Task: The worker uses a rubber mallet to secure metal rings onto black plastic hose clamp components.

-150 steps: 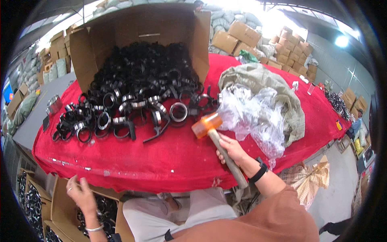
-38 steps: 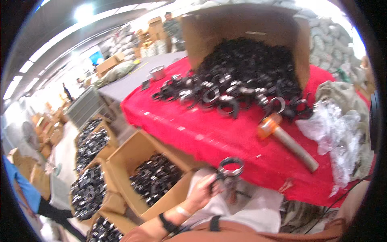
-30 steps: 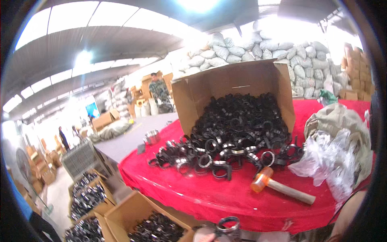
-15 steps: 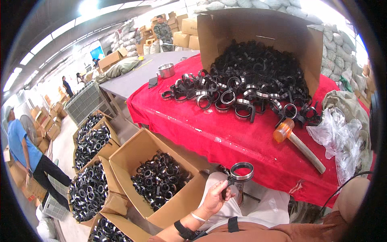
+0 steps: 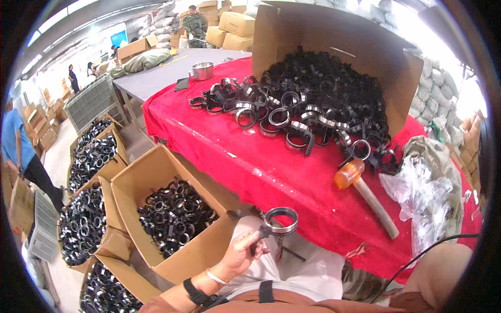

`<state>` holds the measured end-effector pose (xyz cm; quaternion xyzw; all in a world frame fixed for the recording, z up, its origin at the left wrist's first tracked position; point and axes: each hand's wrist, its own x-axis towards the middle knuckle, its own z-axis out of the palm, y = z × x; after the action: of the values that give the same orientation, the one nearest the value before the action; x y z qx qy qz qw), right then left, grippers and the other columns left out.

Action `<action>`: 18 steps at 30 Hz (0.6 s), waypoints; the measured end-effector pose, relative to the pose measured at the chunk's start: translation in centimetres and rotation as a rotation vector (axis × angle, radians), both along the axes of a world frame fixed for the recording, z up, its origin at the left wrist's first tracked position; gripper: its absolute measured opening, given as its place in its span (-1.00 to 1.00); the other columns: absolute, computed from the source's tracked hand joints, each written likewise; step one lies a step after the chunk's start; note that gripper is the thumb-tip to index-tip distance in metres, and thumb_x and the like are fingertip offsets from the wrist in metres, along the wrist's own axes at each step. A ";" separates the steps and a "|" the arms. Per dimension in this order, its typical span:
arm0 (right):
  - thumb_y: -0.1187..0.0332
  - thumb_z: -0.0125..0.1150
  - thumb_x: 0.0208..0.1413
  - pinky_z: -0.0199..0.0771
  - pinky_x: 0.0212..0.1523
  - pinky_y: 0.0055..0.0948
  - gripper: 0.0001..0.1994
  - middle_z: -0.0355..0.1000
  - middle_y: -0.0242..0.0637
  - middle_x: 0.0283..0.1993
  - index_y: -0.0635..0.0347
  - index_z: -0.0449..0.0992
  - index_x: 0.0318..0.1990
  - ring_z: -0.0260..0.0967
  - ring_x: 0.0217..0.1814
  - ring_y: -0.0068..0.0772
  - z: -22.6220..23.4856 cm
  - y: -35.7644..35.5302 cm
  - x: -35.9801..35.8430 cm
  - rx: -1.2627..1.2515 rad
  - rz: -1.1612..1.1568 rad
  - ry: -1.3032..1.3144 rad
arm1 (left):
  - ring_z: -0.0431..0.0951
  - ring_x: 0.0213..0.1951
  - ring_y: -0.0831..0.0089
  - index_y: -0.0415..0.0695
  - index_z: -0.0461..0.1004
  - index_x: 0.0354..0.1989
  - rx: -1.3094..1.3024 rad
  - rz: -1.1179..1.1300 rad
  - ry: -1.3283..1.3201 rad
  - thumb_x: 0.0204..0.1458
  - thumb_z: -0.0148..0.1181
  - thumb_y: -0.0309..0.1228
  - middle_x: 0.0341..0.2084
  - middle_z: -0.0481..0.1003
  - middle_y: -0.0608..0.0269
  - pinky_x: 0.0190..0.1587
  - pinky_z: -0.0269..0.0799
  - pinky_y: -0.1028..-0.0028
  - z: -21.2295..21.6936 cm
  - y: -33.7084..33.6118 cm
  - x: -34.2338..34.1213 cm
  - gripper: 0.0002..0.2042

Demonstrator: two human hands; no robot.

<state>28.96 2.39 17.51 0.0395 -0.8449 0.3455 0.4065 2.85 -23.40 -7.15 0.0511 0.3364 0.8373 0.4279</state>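
Observation:
My left hand is closed round the short black stem of a ring-shaped part, a silver band with a black inner rim. It is held above my lap, just off the table's front edge, with the ring tilted so its opening shows. At the right edge, part of my right arm is visible, but the right hand is not in view. Many similar black-and-silver rings lie heaped on the red cloth and in a tipped carton. A mallet with an orange head and wooden handle rests nearby.
Open cartons filled with rings stand on the floor at my left. Clear plastic lies at the table's right. A metal cup stands farther back. One person in blue is at far left; another in camouflage stands behind.
The whole view has shifted, so the table and cartons appear farther left and mostly higher. My left hand still grips the ring-shaped part. The person in blue appears closer to the left edge.

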 end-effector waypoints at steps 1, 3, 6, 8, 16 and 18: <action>0.26 0.17 -0.10 0.11 0.03 -0.40 -0.37 0.10 -0.13 0.12 0.29 0.15 0.16 0.13 0.04 -0.35 0.6 0.4 0.4 0.009 -0.015 0.001 | 0.32 -0.66 0.52 -0.11 0.35 -0.48 0.007 -0.002 0.035 0.10 0.02 -0.31 -0.69 0.35 0.32 -0.20 0.41 0.34 0.0 0.1 0.2 -0.82; 0.26 0.16 -0.10 0.12 0.03 -0.41 -0.38 0.11 -0.13 0.11 0.29 0.16 0.15 0.14 0.03 -0.35 0.6 0.4 0.2 0.007 -0.030 0.008 | 0.32 -0.67 0.53 -0.12 0.34 -0.49 -0.030 0.038 -0.041 0.09 0.02 -0.32 -0.68 0.36 0.31 -0.20 0.41 0.34 -0.3 0.4 0.6 -0.82; 0.27 0.15 -0.08 0.13 0.02 -0.41 -0.40 0.12 -0.13 0.10 0.29 0.17 0.15 0.15 0.03 -0.35 0.0 1.0 0.4 0.011 -0.081 0.031 | 0.32 -0.67 0.53 -0.11 0.32 -0.52 -0.013 0.036 -0.053 0.10 0.02 -0.31 -0.69 0.34 0.32 -0.21 0.41 0.34 0.6 1.0 0.4 -0.80; 0.28 0.14 -0.08 0.14 0.02 -0.41 -0.41 0.13 -0.13 0.09 0.29 0.17 0.14 0.16 0.02 -0.35 0.0 1.4 1.0 0.020 -0.126 0.028 | 0.31 -0.66 0.53 -0.10 0.29 -0.55 -0.031 0.039 0.005 0.10 0.03 -0.30 -0.70 0.33 0.33 -0.22 0.41 0.36 0.7 1.4 0.7 -0.78; 0.30 0.12 -0.05 0.17 0.00 -0.42 -0.45 0.17 -0.13 0.07 0.30 0.19 0.13 0.18 0.00 -0.36 -1.5 2.9 -0.9 0.027 -0.201 0.024 | 0.32 -0.63 0.53 -0.12 0.38 -0.50 0.014 0.041 0.002 0.08 0.07 -0.27 -0.70 0.33 0.35 -0.23 0.39 0.33 0.2 0.1 0.2 -0.80; 0.30 0.11 -0.04 0.18 -0.01 -0.42 -0.46 0.18 -0.13 0.06 0.30 0.20 0.13 0.19 0.00 -0.36 -0.8 2.5 -0.2 0.035 -0.204 0.049 | 0.34 -0.62 0.53 -0.10 0.39 -0.53 0.005 0.036 -0.055 0.07 0.08 -0.25 -0.69 0.35 0.35 -0.22 0.39 0.34 0.4 0.8 0.5 -0.78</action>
<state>28.80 4.86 16.69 -0.0312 -0.8403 0.2864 0.4592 3.36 -22.63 -6.75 0.0230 0.3230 0.8468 0.4219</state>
